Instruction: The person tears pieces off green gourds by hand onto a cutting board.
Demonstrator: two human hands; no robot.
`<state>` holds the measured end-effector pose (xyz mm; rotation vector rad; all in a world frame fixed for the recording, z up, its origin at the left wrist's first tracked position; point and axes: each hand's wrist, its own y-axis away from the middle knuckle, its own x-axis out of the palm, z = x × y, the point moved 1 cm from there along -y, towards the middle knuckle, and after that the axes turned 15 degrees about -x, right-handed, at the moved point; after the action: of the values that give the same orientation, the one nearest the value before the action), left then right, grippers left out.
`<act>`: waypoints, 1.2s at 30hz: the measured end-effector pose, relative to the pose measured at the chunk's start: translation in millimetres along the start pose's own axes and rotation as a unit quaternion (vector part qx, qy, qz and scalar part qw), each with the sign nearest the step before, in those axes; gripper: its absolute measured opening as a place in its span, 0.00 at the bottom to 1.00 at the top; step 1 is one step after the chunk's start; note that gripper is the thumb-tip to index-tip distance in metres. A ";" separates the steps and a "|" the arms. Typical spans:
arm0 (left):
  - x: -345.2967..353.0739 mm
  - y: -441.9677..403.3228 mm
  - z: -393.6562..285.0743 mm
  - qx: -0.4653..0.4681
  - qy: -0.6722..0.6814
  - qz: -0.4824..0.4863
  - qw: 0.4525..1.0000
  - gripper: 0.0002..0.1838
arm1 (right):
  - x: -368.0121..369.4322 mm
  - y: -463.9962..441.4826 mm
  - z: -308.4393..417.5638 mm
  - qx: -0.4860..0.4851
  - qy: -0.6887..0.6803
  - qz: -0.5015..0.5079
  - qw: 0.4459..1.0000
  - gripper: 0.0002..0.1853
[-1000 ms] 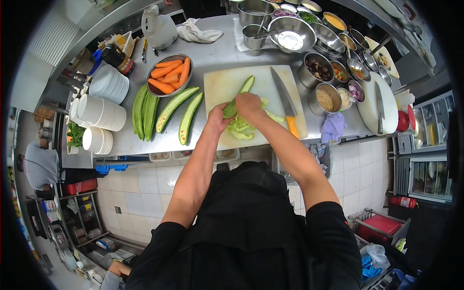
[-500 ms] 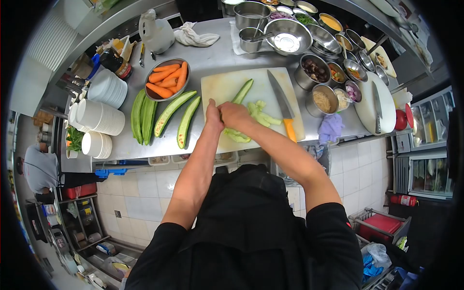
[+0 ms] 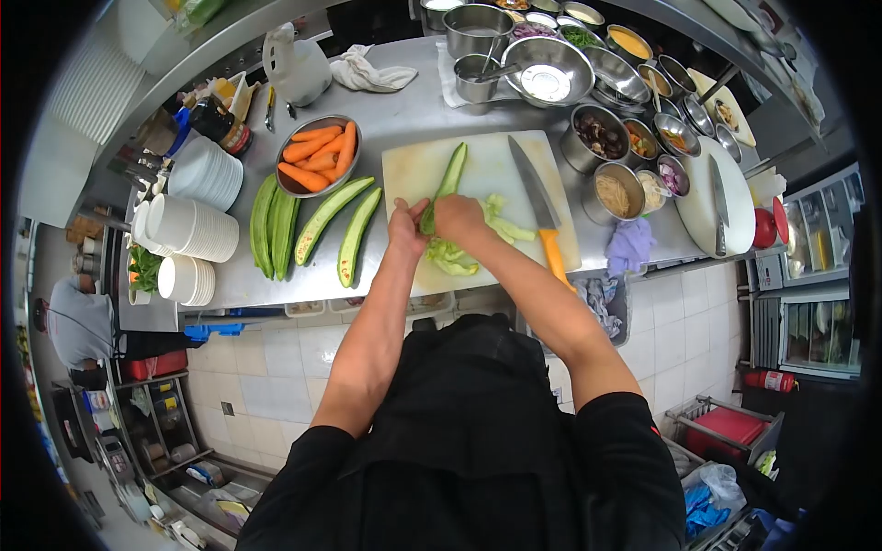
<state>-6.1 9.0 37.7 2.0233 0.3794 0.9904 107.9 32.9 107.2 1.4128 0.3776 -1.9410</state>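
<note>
A long green gourd half (image 3: 450, 173) slants across the white cutting board (image 3: 404, 165), its far end pointing away from me. My left hand (image 3: 410, 223) is closed around its near end. Right beside it, my right hand (image 3: 458, 220) is curled into a fist over the same piece; what its fingers hold is hidden. Pale green scooped pith (image 3: 455, 258) lies below my hands, and more shreds (image 3: 503, 223) sit to the right. On the board's right side rests a knife (image 3: 535, 182) with an orange handle. Two more gourd halves (image 3: 356, 239) and several whole green gourds (image 3: 273, 225) lie left of the board.
A steel bowl of carrots (image 3: 317, 158) stands behind the gourds. Stacked white bowls (image 3: 191, 225) line the left edge. Steel pots and bowls (image 3: 551, 72) crowd the back right, and a purple cloth (image 3: 629, 244) lies near the front edge. Another person (image 3: 81, 317) is at far left.
The gourd half has swung more upright, its far end moving left. My right hand has shifted slightly right and nearer me, and the left hand has opened out a little around the piece.
</note>
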 end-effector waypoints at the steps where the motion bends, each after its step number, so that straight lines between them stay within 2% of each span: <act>1: 2.7 0.3 1.4 0.010 0.004 -0.004 1.000 0.35 | -0.1 -1.5 2.8 -0.008 -0.005 0.012 1.000 0.13; 6: -12.2 -27.8 11.3 0.054 -0.022 -0.012 0.998 0.30 | -10.2 7.4 25.9 -0.068 -0.033 0.109 0.991 0.13; 9: -4.2 -11.7 6.7 0.038 -0.021 -0.020 0.999 0.30 | 19.2 -3.0 6.3 -0.134 -0.102 0.058 0.984 0.10; 12: -5.3 -9.9 -6.0 -0.010 -0.012 0.027 0.999 0.28 | -0.2 12.4 -0.2 -0.079 -0.316 0.117 0.938 0.15; 15: -7.6 -3.9 -13.6 -0.032 -0.012 0.055 0.998 0.24 | 4.1 13.4 -20.1 -0.076 -0.386 0.006 0.919 0.13; 18: 1.0 12.7 -16.6 -0.034 0.017 0.055 0.998 0.18 | -13.8 13.8 -34.4 -0.062 -0.173 0.019 0.983 0.15; 19: 2.4 16.0 -17.1 -0.033 0.033 0.053 0.997 0.16 | -20.0 16.3 -32.8 0.015 -0.085 0.027 0.996 0.16; 22: 4.7 20.9 -18.4 -0.054 0.085 0.074 0.992 0.16 | -47.9 26.8 -25.0 0.016 0.043 0.087 0.995 0.15; 25: 6.2 18.4 -19.0 -0.033 0.064 0.062 0.996 0.15 | -31.3 5.0 -33.4 0.015 0.041 0.048 0.998 0.14; 28: -2.0 4.0 -17.3 -0.012 0.043 0.079 0.996 0.14 | -14.1 -12.5 -25.4 -0.031 0.031 -0.090 0.995 0.09; 31: -8.3 -15.8 -12.7 0.000 0.015 0.099 0.995 0.14 | 3.2 -12.8 2.2 -0.046 0.045 -0.033 0.997 0.07; 34: -12.9 -18.8 -17.6 -0.083 0.028 0.164 0.983 0.15 | -0.8 1.9 42.9 -0.087 0.005 -0.031 0.996 0.07; 35: -14.9 -15.5 -17.9 -0.054 0.023 0.130 0.990 0.14 | -11.6 7.6 41.2 -0.111 -0.021 -0.016 0.993 0.09; 36: -9.5 -0.4 -21.1 -0.025 0.015 0.094 0.995 0.14 | -16.7 8.9 30.9 -0.091 -0.051 -0.024 0.994 0.09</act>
<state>-28.2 15.4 39.7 2.0283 0.1802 1.1355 94.6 14.1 135.2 1.1929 0.5297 -1.9549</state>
